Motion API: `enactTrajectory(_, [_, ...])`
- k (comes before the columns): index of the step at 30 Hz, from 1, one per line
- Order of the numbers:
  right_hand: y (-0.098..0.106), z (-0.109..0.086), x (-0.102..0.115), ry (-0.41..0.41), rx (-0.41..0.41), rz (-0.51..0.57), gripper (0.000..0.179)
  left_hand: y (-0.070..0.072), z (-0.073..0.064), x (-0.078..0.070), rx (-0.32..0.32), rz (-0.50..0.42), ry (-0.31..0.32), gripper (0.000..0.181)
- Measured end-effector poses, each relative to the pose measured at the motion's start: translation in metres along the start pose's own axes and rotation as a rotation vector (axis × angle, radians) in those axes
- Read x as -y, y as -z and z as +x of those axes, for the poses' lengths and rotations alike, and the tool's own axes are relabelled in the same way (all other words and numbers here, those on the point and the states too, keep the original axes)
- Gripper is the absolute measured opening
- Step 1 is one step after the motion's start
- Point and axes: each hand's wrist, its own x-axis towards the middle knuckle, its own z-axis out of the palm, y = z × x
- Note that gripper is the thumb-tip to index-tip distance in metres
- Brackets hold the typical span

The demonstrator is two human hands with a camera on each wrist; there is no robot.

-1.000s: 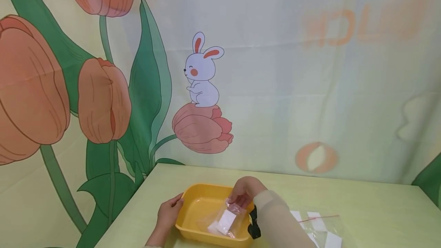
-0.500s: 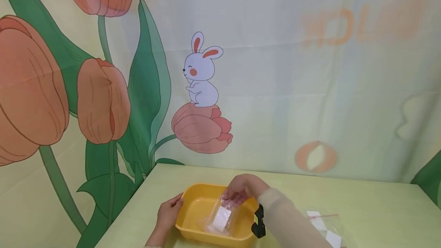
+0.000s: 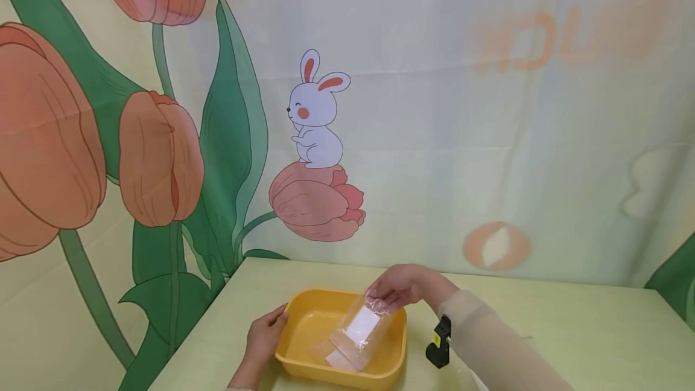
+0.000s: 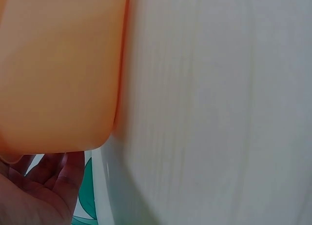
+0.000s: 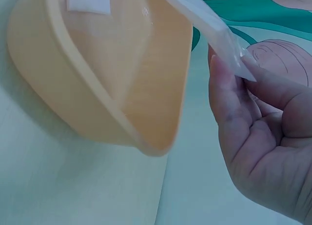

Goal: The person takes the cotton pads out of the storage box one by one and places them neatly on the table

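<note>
A yellow plastic basin (image 3: 293, 343) stands on the table. My left hand (image 3: 263, 336) holds it by the left rim; in the left wrist view the fingers (image 4: 68, 178) lie against the basin's outer wall (image 4: 58, 88). My right hand (image 3: 399, 287) pinches the top edge of a clear plastic bag (image 3: 355, 318) between thumb and fingers. A white rectangular piece shows inside the bag, whose lower end hangs in the basin beside another white piece (image 3: 341, 359). From the right wrist, the bag's corner (image 5: 219, 39) sits between the thumb and fingertips, above the basin's rim (image 5: 92, 83).
A pale green table (image 3: 521, 312) carries everything. Behind it hangs a cloth backdrop (image 3: 434, 168) printed with tulips and a rabbit. A second bag with white pieces is mostly hidden under the right forearm (image 3: 488, 336); a white edge (image 3: 479, 382) of it shows.
My right hand has moved up and to the right, drawing the bag partly up out of the basin. The forearm now covers most of the other bag. My left hand stays on the rim.
</note>
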Motion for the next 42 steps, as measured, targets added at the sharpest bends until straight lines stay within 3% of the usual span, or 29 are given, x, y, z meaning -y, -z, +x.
enactTrajectory(12, [0.019, -0.021, -0.012, 0.077, -0.001, 0.062, 0.024, 0.0, 0.001, 0.0, 0.001, -0.021, 0.029, 0.04])
enactTrajectory(16, [0.029, -0.027, -0.017, 0.108, -0.014, 0.12, 0.025, -0.001, 0.001, 0.003, -0.018, -0.001, 0.013, 0.039])
enactTrajectory(21, [0.041, -0.034, -0.03, 0.128, -0.013, 0.198, 0.024, 0.001, -0.001, -0.001, 0.007, -0.017, 0.032, 0.04])
enactTrajectory(30, [0.067, -0.053, -0.072, 0.224, 0.136, 0.354, 0.022, 0.0, -0.001, -0.001, -0.004, 0.006, 0.016, 0.039])
enactTrajectory(42, [0.089, -0.076, -0.129, 0.302, 0.237, 0.516, 0.025, 0.0, -0.001, -0.001, -0.008, -0.004, 0.017, 0.039])
